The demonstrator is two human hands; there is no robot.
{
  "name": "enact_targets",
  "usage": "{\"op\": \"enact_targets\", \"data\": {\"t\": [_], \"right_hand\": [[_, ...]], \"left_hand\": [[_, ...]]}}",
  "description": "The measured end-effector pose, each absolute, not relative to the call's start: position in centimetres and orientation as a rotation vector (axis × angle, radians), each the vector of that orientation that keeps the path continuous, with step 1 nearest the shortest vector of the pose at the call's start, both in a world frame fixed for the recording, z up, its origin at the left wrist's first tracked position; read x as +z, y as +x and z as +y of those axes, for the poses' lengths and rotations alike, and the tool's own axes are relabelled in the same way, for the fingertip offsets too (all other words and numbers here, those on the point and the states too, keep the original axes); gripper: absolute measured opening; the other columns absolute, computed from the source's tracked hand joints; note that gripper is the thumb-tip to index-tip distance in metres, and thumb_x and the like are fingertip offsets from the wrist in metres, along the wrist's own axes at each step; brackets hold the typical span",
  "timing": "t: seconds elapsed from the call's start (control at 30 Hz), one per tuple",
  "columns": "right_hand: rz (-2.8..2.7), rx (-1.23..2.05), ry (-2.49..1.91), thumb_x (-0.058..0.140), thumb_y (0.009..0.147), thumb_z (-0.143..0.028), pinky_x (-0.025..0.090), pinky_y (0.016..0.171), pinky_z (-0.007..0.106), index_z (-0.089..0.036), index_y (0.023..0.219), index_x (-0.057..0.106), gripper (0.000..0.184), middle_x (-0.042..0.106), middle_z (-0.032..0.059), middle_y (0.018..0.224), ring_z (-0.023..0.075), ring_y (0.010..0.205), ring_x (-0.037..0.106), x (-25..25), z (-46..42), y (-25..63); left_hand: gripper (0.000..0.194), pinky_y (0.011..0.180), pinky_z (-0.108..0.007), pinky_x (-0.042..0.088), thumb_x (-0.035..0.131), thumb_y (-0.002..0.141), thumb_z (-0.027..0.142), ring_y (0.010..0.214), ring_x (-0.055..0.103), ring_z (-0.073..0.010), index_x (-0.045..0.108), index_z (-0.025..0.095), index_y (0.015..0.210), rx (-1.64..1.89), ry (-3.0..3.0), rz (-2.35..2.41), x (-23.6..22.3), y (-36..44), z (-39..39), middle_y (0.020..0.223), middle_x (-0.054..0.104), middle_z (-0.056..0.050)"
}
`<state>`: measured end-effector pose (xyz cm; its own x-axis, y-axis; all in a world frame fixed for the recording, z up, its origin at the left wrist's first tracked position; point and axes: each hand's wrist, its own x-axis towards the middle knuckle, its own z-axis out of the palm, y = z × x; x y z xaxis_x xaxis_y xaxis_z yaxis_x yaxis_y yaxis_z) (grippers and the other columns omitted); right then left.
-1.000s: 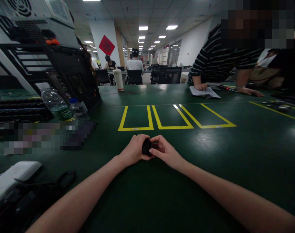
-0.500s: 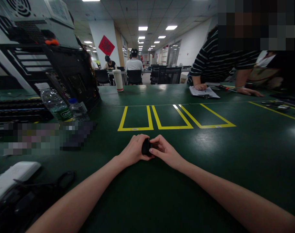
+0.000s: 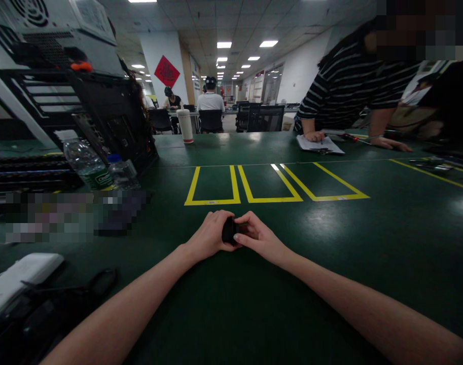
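Between my two hands is a small black object (image 3: 228, 231) with a rounded outline, too dark to name its kind. My left hand (image 3: 212, 232) is wrapped around its left side, thumb below and fingers over the top. From the other side, my right hand (image 3: 257, 233) grips its right edge with thumb and fingertips. Both hands rest low over the dark green table (image 3: 239, 294), just in front of the yellow tape outlines (image 3: 271, 200). Part of the black object is hidden by my fingers.
Plastic bottles (image 3: 87, 165) stand at the left beside a black computer case (image 3: 117, 116). A white power strip (image 3: 29, 274) and black cables (image 3: 52, 309) lie near left. Across the table a person in a striped top (image 3: 341, 91) leans over a clipboard (image 3: 322, 145). A white cup (image 3: 185, 125) stands at the back.
My hands and the black object stay almost in place. The person in the striped top across the table has shifted the upper body slightly to the right.
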<state>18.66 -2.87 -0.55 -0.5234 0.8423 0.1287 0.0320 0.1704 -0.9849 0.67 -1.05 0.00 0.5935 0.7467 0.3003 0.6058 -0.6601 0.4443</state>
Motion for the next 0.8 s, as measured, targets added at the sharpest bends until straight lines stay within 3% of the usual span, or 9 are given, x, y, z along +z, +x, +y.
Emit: {"op": "enact_targets", "data": {"t": [0.43, 0.67, 0.8], "right_hand": [[-1.745, 1.424, -0.867, 0.057, 0.076, -0.02, 0.044, 0.088, 0.039, -0.023, 0.101, 0.043, 0.029, 0.048, 0.0022, 0.106, 0.0179, 0.101, 0.051, -0.3, -3.0, 18.7], [-1.72, 1.415, -0.883, 0.052, 0.08, -0.024, 0.05, 0.077, 0.036, -0.024, 0.098, 0.044, 0.02, 0.05, 0.0018, 0.102, 0.0176, 0.093, 0.055, -0.4, -2.9, 18.7], [-1.721, 1.394, -0.912, 0.053, 0.079, -0.021, 0.047, 0.082, 0.037, -0.022, 0.104, 0.043, 0.027, 0.05, 0.0032, 0.105, 0.0184, 0.098, 0.053, -0.7, -2.7, 18.6]], "left_hand": [[0.054, 0.077, -0.037, 0.042, 0.068, 0.064, 0.027, 0.092, 0.049, -0.0228, 0.037, 0.017, 0.108, 0.636, 2.544, 1.091, 1.0, 0.7, -1.5, 0.104, 0.049, -0.008], [0.056, 0.074, -0.036, 0.042, 0.068, 0.063, 0.032, 0.087, 0.05, -0.0224, 0.038, 0.018, 0.108, 0.693, 2.547, 1.094, 0.1, 0.7, -1.1, 0.102, 0.05, -0.007], [0.058, 0.073, -0.035, 0.042, 0.071, 0.06, 0.031, 0.086, 0.05, -0.0221, 0.039, 0.018, 0.107, 0.75, 2.542, 1.118, -0.5, 0.8, -0.9, 0.1, 0.05, -0.006]]}}
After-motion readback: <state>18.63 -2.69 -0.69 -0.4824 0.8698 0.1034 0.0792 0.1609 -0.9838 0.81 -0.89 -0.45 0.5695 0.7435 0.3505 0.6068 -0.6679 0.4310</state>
